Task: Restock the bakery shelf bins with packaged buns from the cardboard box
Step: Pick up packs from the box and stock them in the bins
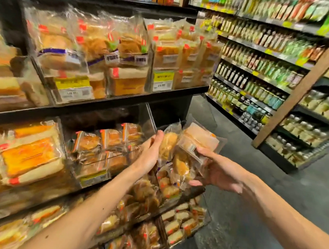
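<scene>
Head view, right hand (220,172) gripping bun packets (195,139), tag (163,81) "19.90"

Clear-wrapped bun packs (183,152) are sitting bunched and tilted, the right hand (220,172) gripping underneath, the left hand (151,150) pressing flat alongside.

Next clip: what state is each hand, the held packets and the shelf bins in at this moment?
left hand: fingers straight, flat against the bun packets.
right hand: grips the bun packets from below.
bun packets: sealed, held off the shelf.
middle bin: partly filled, room on top.
upper bins: packed full.
</scene>
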{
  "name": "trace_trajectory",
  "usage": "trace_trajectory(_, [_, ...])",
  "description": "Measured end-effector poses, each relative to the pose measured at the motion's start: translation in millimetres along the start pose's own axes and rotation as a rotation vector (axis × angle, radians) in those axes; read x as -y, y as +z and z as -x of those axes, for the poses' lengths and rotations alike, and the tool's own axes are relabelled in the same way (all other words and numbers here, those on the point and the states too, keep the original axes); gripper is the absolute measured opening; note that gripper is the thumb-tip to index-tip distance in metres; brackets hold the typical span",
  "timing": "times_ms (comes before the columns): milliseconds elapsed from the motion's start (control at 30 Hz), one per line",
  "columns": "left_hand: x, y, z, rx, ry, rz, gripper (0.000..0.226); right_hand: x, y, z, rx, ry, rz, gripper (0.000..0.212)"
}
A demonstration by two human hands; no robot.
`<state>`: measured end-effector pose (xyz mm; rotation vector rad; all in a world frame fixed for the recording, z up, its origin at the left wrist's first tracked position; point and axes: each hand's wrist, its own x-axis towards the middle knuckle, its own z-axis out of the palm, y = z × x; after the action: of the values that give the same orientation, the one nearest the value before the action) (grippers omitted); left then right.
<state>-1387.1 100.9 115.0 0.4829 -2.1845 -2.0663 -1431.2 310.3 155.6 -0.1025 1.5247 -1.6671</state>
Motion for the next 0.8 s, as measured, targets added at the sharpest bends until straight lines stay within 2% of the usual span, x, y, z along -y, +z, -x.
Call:
trace_trajectory(67, [0, 1, -26, 0.088, -0.072, -0.041, 0.093, 16, -15, -18, 0.019, 0.009, 0.0, 0.095])
trace_trajectory(100, [-1, 1, -40, 0.142, -0.098, -0.026, 0.099, 25, -22, -26, 0.021, 0.01, 0.001, 0.097])
trace_trajectory(167, [-3, 2, -67, 0.256, -0.1, 0.058, 0.092, 40, -37, -44, 0.02, 0.008, 0.003, 0.096])
trace_trajectory(233, [-11, 4, -89, 0.293, -0.081, 0.125, 0.08, 54, -55, -63, 0.016, 0.01, -0.01, 0.092])
trace_trajectory(333, [-22, 13, -120, 0.183, -0.071, 0.101, 0.052, 73, -83, -90, 0.062, 0.007, 0.039, 0.084])
trace_trajectory(433, [-25, 20, -153, 0.075, -0.035, 0.014, 0.026, 92, -110, -117, 0.115, -0.061, 0.236, 0.057])
trace_trajectory(467, [-25, 23, -163, 0.038, -0.031, -0.008, 0.022, 97, -121, -129, 0.109, -0.094, 0.294, 0.055])
trace_trajectory(567, [-20, 34, -190, -0.093, -0.051, -0.048, 0.021, 113, -158, -163, 0.124, -0.171, 0.403, 0.07])
trace_trajectory(633, [-13, 41, -209, -0.182, -0.055, -0.166, 0.029, 128, -178, -187, 0.164, -0.176, 0.46, 0.06])
trace_trajectory(700, [-1, 47, -227, -0.243, -0.07, -0.442, 0.045, 139, -192, -212, 0.196, -0.162, 0.497, 0.051])
trace_trajectory(800, [24, 54, -248, -0.285, -0.079, -0.853, 0.063, 138, -203, -241, 0.224, -0.116, 0.529, 0.061])
